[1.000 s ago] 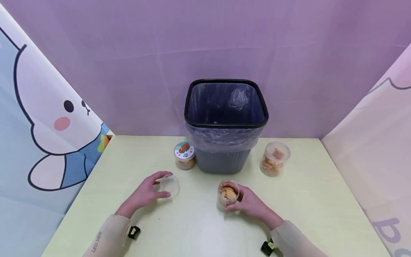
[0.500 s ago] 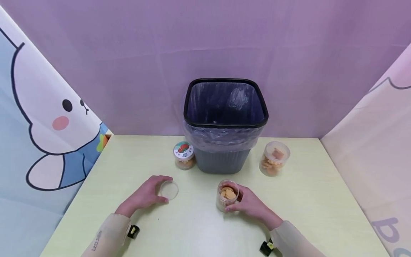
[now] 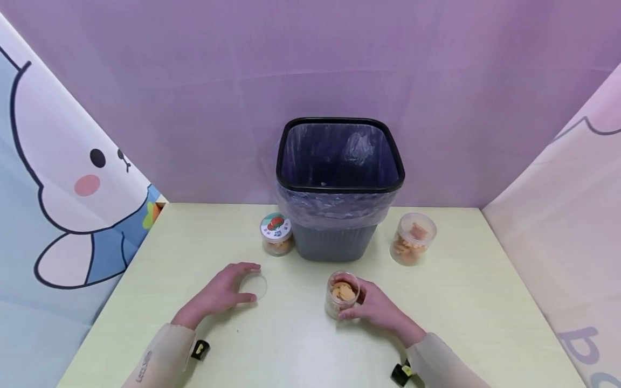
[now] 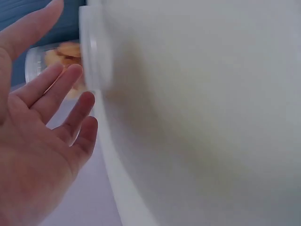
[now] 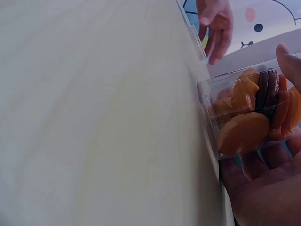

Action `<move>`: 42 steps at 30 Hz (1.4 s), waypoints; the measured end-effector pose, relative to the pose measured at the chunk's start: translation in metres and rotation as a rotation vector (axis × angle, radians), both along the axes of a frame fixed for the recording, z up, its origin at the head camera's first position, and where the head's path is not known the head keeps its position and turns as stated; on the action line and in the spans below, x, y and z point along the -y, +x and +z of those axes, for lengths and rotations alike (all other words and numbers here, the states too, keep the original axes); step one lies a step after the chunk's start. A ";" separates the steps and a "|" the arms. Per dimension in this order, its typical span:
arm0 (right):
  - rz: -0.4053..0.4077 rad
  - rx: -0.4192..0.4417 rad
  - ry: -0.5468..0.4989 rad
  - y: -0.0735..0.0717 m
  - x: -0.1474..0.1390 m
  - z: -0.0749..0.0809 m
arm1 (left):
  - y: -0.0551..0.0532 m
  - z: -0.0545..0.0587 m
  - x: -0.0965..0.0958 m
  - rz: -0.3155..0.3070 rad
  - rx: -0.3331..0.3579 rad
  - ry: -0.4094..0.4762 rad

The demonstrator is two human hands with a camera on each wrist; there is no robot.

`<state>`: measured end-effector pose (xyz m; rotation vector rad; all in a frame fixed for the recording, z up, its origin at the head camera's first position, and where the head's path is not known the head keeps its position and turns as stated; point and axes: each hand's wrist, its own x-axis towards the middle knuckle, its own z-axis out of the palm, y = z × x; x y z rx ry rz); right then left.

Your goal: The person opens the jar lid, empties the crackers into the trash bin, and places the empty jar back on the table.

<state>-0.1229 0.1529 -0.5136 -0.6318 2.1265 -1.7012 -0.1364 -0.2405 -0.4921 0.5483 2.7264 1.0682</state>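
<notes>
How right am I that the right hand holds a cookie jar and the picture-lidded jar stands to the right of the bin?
Only the side is wrong: the head view shows the picture-lidded jar to the left of the bin. The right hand does hold a cookie jar.

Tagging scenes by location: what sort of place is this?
Likely a makeshift tabletop filming booth: a pale table, a purple cloth behind it, and a cartoon-printed sheet along its left side.
</notes>
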 end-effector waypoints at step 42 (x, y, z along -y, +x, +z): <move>-0.003 0.001 0.002 0.001 0.000 0.001 | -0.047 0.211 -0.106 0.167 -0.348 -0.315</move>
